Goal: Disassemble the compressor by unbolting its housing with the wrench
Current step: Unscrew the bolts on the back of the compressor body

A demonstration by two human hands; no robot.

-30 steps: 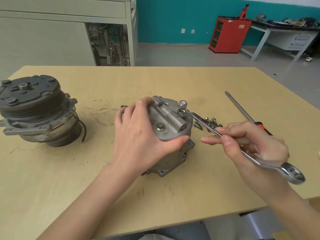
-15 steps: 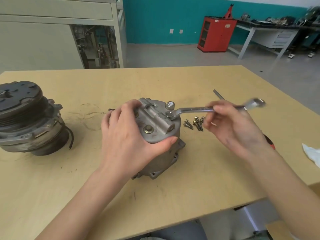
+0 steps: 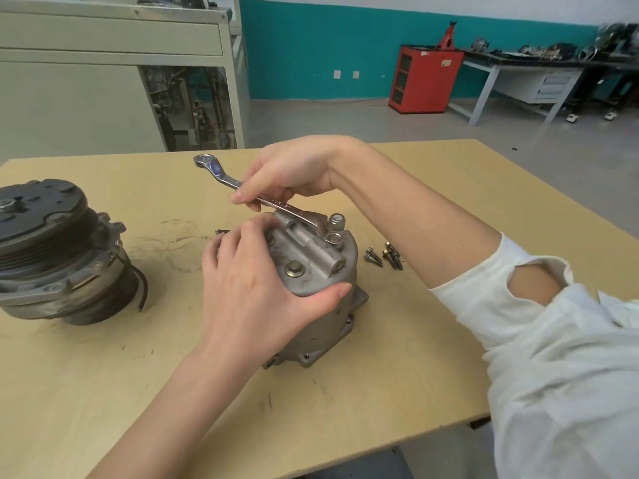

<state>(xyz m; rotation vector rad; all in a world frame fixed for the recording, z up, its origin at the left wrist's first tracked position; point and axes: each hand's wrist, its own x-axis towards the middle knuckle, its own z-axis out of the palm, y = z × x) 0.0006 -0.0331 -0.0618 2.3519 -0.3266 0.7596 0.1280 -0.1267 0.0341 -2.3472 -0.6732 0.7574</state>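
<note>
Wrench (image 3: 287, 206) seemingly seated on bolt (image 3: 333, 237), pointing leftward, right hand (image 3: 287, 174) pinching it, left hand (image 3: 252, 288) gripping housing (image 3: 311, 276)

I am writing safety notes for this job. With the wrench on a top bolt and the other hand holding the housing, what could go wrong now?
If the wrench slips off the top bolt, it may strike the fingers of the left hand close beside it.
The housing stands on end, steadied only by the left hand; it could tip.
The right forearm lies near the loose bolts and may scatter them.
</note>
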